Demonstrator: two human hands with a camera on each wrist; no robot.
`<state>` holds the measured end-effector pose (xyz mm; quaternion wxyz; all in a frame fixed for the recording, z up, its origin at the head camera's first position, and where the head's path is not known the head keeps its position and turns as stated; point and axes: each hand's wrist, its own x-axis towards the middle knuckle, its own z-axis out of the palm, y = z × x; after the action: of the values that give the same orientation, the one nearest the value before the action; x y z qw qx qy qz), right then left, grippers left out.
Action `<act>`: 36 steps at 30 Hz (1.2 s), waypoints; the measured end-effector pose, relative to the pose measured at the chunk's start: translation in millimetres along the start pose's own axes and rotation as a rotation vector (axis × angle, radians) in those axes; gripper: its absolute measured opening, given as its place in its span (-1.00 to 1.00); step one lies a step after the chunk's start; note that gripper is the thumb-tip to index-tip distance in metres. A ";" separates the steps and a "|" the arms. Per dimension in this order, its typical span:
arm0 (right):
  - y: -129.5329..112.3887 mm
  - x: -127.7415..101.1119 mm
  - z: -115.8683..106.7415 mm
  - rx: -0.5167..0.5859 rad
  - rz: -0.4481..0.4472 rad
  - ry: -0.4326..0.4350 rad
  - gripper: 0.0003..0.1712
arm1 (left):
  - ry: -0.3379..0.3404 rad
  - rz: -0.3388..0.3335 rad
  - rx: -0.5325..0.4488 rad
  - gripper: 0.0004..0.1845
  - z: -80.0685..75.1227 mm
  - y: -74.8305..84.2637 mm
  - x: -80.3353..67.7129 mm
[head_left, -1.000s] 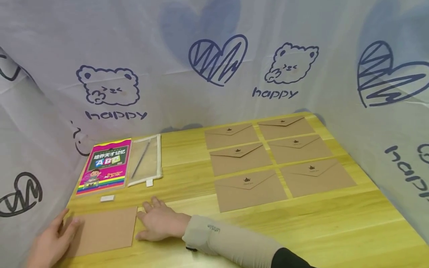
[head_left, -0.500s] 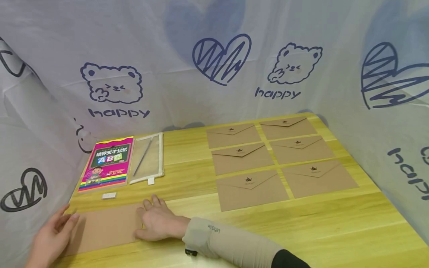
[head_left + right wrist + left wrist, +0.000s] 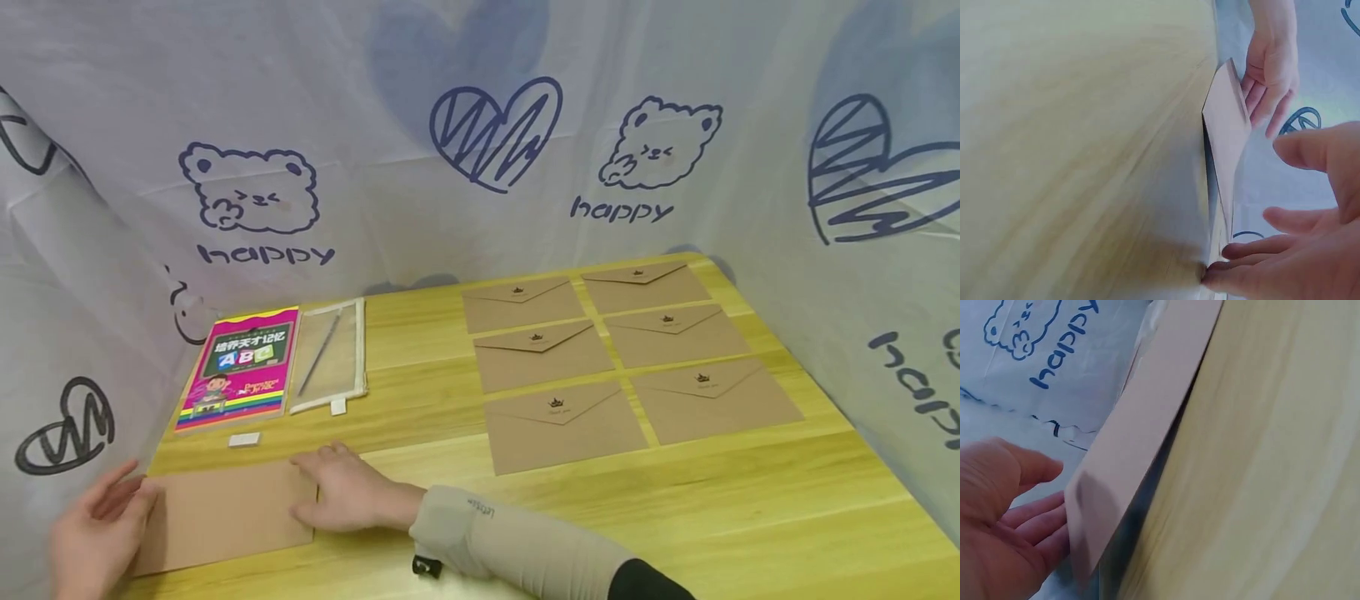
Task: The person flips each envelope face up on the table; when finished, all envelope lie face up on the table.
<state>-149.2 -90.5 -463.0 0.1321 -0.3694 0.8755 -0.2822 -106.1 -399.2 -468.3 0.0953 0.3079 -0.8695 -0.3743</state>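
Note:
A plain brown envelope [image 3: 225,517], blank face up, lies at the front left of the table between my two hands. In the left wrist view its left end juts past the table edge, with a dark gap beneath. My left hand [image 3: 97,529] is at that end: the fingers touch the envelope's edge while the thumb stands apart from it. My right hand [image 3: 352,492] is at the opposite end, overlapping it in the head view. The right wrist view shows these right fingers [image 3: 1254,275] extended low by the table, thumb spread away.
Several crown-marked brown envelopes [image 3: 566,433] lie in two columns on the right of the yellow wooden table [image 3: 675,517]. At the back left are a pink ABC booklet [image 3: 238,367] and a clear pouch [image 3: 341,358] with a pencil-like stick. A small white block [image 3: 244,439] sits before them.
My right hand has moved left, onto the right end of the envelope. My left hand has shifted slightly left. The other things on the table stay put.

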 end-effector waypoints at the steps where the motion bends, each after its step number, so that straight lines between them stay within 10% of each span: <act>1: -0.3 0.1 -0.4 0.036 0.003 0.013 -0.28 | 0.041 -0.020 -0.034 -0.38 -0.2 0.3 -0.5; 9: -1.5 2.6 -2.5 0.297 0.038 0.086 -0.27 | 0.173 -0.084 -0.370 -0.57 -7.5 0.1 -6.6; 18: 2.0 4.3 -5.9 0.419 0.092 0.161 -0.25 | 0.091 -0.242 -0.672 -0.61 -18.4 -0.3 -10.5; 26: 8.6 6.9 -12.3 0.478 0.152 0.229 -0.37 | -0.105 -0.062 -1.039 -0.68 -29.0 13.6 -30.9; 30: 10.6 7.9 -12.7 0.530 0.170 0.223 -0.36 | -0.142 -0.002 -0.997 -0.73 -35.0 27.5 -44.7; 36: 8.0 10.7 -12.0 0.463 0.124 0.183 -0.34 | -0.014 -0.022 -0.803 -0.80 -42.8 58.2 -71.2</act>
<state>-166.5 -88.9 -458.3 0.1507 -0.2478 0.8169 -0.4985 -59.8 -350.5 -392.4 0.1981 0.2531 -0.6515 -0.6872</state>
